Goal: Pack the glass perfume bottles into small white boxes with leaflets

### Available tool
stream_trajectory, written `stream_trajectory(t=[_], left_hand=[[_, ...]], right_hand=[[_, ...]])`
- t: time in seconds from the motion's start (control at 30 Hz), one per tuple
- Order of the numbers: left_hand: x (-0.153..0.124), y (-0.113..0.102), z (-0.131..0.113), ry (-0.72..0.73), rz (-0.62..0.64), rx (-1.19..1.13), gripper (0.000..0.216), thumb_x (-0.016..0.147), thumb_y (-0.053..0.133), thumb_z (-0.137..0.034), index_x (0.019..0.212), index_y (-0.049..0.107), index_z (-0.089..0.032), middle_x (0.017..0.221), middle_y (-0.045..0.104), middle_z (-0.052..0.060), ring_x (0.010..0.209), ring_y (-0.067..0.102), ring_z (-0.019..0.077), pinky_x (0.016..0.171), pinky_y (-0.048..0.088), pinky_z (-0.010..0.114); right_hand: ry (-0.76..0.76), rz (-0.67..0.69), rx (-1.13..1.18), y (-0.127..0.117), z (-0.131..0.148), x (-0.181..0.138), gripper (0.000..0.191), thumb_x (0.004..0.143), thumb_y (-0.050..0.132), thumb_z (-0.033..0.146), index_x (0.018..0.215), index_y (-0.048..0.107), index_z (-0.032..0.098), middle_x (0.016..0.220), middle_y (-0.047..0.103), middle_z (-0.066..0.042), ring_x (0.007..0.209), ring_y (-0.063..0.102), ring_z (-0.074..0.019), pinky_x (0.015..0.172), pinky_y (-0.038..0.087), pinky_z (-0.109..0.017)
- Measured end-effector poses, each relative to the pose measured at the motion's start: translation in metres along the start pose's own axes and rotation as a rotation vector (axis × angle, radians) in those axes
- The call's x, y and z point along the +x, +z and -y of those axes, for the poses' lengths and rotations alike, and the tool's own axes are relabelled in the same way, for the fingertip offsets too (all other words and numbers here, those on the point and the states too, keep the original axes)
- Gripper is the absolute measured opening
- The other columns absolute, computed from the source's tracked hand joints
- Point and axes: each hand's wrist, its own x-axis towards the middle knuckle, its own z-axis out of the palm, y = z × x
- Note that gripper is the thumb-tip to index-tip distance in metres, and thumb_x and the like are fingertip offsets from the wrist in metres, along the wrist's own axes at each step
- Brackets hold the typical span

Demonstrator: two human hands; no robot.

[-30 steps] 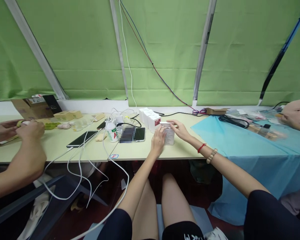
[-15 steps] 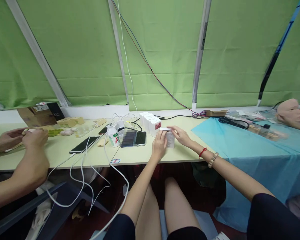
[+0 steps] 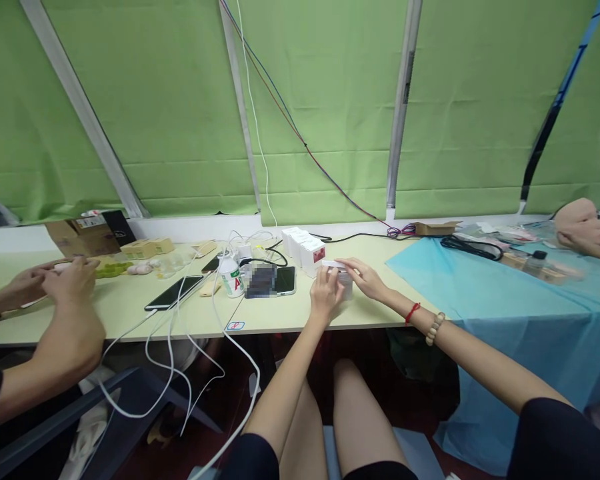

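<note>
A small white box (image 3: 344, 281) stands on the pale table (image 3: 280, 310) in front of me. My left hand (image 3: 325, 293) is wrapped around its left side, and my right hand (image 3: 367, 280) holds its right side with fingers on the top flap. Both hands are closed on the box. Just behind it stands a row of similar white boxes with red marks (image 3: 306, 248).
Phones (image 3: 173, 292) on white charging cables (image 3: 180, 347), a small white bottle (image 3: 233, 280) and cardboard boxes (image 3: 83, 233) lie to the left, where another person's hands (image 3: 63, 283) work. A blue cloth (image 3: 505, 293) covers the table at right, with another person's hand (image 3: 583, 227) at the far edge.
My hands have stayed on the white box, closing in a little around it. The view has shifted slightly. The person on the left keeps handling something small.
</note>
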Motion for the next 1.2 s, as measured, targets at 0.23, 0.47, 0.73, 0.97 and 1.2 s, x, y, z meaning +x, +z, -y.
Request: stream_trajectory(t=[0.23,0.47,0.73,0.97,1.2], left_hand=[[-0.004,0.005,0.001,-0.091,0.036,0.045,0.035,0.086,0.041,-0.025,0.118,0.056,-0.021,0.126,0.034,0.014,0.102,0.047,0.0226,0.083,0.043,0.033],[-0.004,0.0,0.001,-0.063,0.004,0.137,0.033,0.086,0.041,-0.025,0.113,0.059,-0.019,0.118,0.042,0.014,0.092,0.046,0.022,0.07,0.043,0.031],[-0.002,-0.002,-0.001,-0.148,0.025,0.089,0.038,0.086,0.043,-0.029,0.121,0.054,-0.021,0.117,0.04,0.014,0.098,0.045,0.0244,0.074,0.044,0.035],[0.003,-0.01,0.002,-0.381,0.542,-0.27,0.072,0.087,0.043,-0.042,0.147,0.007,-0.025,0.12,0.043,0.01,0.098,0.052,0.0219,0.075,0.047,0.032],[-0.004,0.002,0.007,-0.366,0.388,-0.341,0.081,0.082,0.047,-0.046,0.144,0.014,-0.005,0.142,0.016,0.016,0.129,0.025,0.028,0.102,0.033,0.04]], right_hand=[[0.073,0.011,0.09,0.002,-0.002,-0.001,0.04,0.094,0.03,0.037,0.122,0.052,0.02,0.121,0.049,-0.007,0.111,0.047,-0.0152,0.098,0.036,-0.033],[0.121,0.041,0.175,0.001,-0.004,0.002,0.037,0.092,0.034,0.033,0.116,0.056,0.017,0.115,0.051,-0.008,0.107,0.049,-0.0154,0.097,0.038,-0.034],[0.065,0.08,-0.015,0.001,-0.007,-0.004,0.037,0.087,0.044,0.039,0.12,0.053,0.023,0.12,0.046,-0.007,0.109,0.047,-0.0161,0.088,0.043,-0.031],[0.288,0.081,0.155,0.022,-0.024,-0.01,0.065,0.074,0.06,0.04,0.127,0.035,0.012,0.102,0.056,-0.009,0.078,0.055,-0.015,0.068,0.047,-0.028],[0.515,-0.091,-0.124,0.047,-0.019,0.012,0.057,0.073,0.059,0.034,0.124,0.04,0.018,0.106,0.056,-0.01,0.093,0.055,-0.0237,0.078,0.043,-0.035]])
